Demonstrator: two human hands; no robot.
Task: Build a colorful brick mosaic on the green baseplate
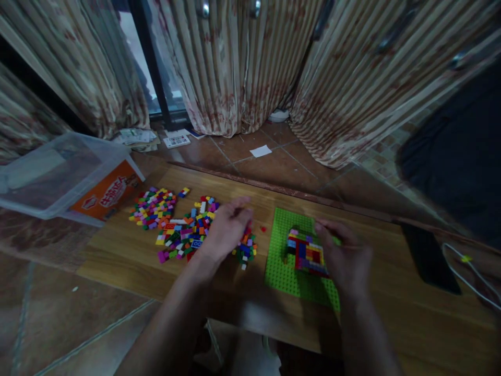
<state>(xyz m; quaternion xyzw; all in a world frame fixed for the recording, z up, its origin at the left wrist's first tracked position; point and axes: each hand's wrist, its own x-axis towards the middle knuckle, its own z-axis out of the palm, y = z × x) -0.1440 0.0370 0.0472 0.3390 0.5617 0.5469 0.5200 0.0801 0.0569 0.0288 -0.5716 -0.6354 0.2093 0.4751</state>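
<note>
Left of the green baseplate (279,263), the left hand (228,230) is reaching over loose toy bricks (183,235), fingers bent; whether it is pinching one, I cannot tell. Over the baseplate, the right hand (346,258) is curling at a brick build's (305,253) right edge, its grip unclear. Bracing the build and pressing bricks squarely should be keeping joints tight. Far left of the baseplate, a clear plastic bin (64,183) is standing, a pale shape (37,169) showing in or through it.

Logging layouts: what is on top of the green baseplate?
A multicoloured brick build, resting or held, I can't tell. Part of the green baseplate is hidden by the right hand.
</note>
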